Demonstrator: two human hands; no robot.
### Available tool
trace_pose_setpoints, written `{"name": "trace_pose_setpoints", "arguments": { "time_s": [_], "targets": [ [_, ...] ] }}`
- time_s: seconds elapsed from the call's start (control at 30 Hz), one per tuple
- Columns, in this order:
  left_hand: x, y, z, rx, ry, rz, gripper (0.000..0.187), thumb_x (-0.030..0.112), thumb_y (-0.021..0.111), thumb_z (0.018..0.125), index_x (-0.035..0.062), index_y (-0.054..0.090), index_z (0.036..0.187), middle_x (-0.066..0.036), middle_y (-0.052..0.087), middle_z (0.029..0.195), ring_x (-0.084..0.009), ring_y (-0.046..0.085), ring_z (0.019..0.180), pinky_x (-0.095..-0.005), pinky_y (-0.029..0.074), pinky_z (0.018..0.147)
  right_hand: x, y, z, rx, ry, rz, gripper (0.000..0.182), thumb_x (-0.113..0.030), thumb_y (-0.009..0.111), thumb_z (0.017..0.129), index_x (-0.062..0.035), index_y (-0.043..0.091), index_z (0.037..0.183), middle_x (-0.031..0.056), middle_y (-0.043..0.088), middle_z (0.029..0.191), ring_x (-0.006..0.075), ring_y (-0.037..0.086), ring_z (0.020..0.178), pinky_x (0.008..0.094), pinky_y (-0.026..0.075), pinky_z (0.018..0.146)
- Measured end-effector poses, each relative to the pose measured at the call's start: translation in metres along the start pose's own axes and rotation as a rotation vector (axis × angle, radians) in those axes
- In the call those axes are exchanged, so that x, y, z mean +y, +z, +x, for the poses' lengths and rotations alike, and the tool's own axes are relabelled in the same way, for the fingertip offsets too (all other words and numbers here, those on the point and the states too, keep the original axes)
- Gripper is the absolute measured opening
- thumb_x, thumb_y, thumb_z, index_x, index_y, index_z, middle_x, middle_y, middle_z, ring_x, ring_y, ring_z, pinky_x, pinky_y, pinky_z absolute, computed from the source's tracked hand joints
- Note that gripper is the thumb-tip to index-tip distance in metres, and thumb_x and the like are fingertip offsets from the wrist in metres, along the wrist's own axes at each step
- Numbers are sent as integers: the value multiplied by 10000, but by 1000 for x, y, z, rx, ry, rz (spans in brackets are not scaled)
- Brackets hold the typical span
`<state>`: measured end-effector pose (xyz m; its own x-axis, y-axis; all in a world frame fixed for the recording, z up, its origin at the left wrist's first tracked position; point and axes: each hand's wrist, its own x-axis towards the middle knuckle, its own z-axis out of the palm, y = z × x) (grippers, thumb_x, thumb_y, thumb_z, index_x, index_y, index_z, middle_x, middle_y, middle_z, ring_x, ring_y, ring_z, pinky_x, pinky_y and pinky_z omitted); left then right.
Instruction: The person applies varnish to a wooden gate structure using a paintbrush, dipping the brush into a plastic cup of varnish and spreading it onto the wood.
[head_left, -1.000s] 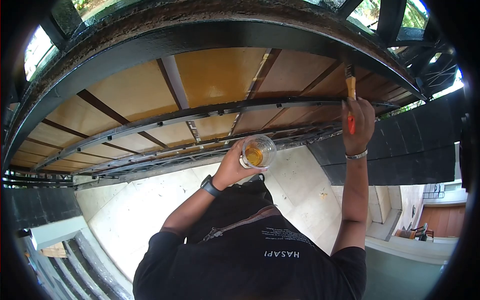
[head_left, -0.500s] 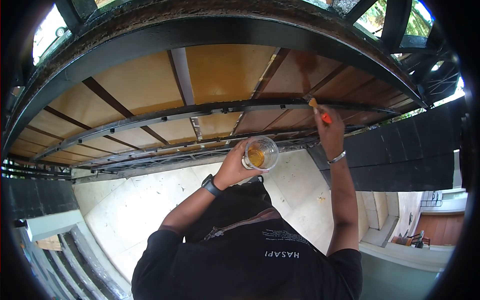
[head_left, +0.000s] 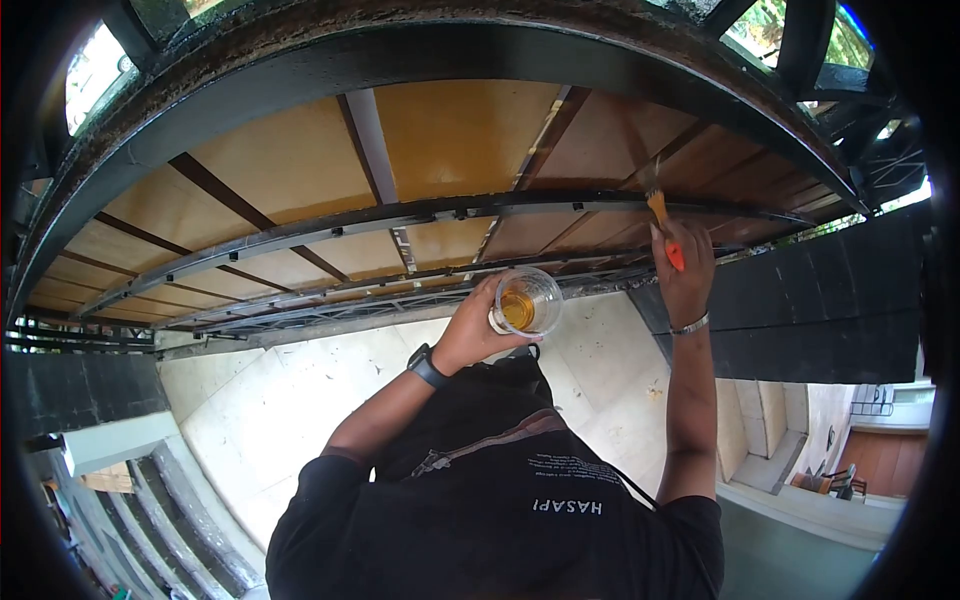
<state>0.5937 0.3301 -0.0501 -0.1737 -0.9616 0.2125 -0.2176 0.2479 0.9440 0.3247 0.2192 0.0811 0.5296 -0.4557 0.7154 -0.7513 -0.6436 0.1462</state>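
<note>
My left hand (head_left: 474, 332) is wrapped round a clear plastic cup (head_left: 545, 303) with some amber liquid (head_left: 515, 311) in its bottom. In my right hand (head_left: 686, 272) is a paintbrush (head_left: 657, 207) with an orange-red handle end, its bristles pointing up at the panels. The bristles overlap a reddish-brown panel (head_left: 605, 150), just above a dark metal rail (head_left: 520, 203). Left of it, a yellow-tan panel (head_left: 455, 135) differs in colour from the browner ones on the right.
A thick black curved beam (head_left: 420, 65) runs across the top, over the panels. Dark wall cladding (head_left: 800, 290) stands at right. Pale floor tiles (head_left: 300, 400) lie below, with steps (head_left: 175, 510) at lower left and a ledge (head_left: 800, 515) at lower right.
My right hand and the brush have moved to the right, with the bristles now over the panel beyond the rail. My left hand still holds the cup in nearly the same place.
</note>
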Motion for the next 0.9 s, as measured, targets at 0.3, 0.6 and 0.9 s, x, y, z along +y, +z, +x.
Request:
{"name": "trace_pose_setpoints", "arguments": {
  "time_s": [0.3,0.6,0.9],
  "targets": [
    [-6,-9,-5,22,-33,5,899,369,882,629,4,451,1329,-196,534,1276,-348,526,1192,-395,415,1020,-38,34,-135,-39,395,107,265,-46,752,767,-42,632,1004,122,638,937,298,616,856,393,509,729],
    [1,-11,-4,10,-39,30,902,357,886,625,9,448,1333,-189,549,1261,-336,534,1185,-388,410,1025,-23,112,-121,-275,201,246,280,-138,750,796,-66,633,1039,123,615,890,323,604,807,413,509,717],
    [-2,-16,-10,51,-59,49,910,322,894,623,37,441,1360,-165,561,1260,-305,542,1177,-391,410,1021,-14,95,-106,10,126,117,313,-62,775,765,-52,632,1043,108,617,907,295,619,854,423,522,802]
  ]
}}
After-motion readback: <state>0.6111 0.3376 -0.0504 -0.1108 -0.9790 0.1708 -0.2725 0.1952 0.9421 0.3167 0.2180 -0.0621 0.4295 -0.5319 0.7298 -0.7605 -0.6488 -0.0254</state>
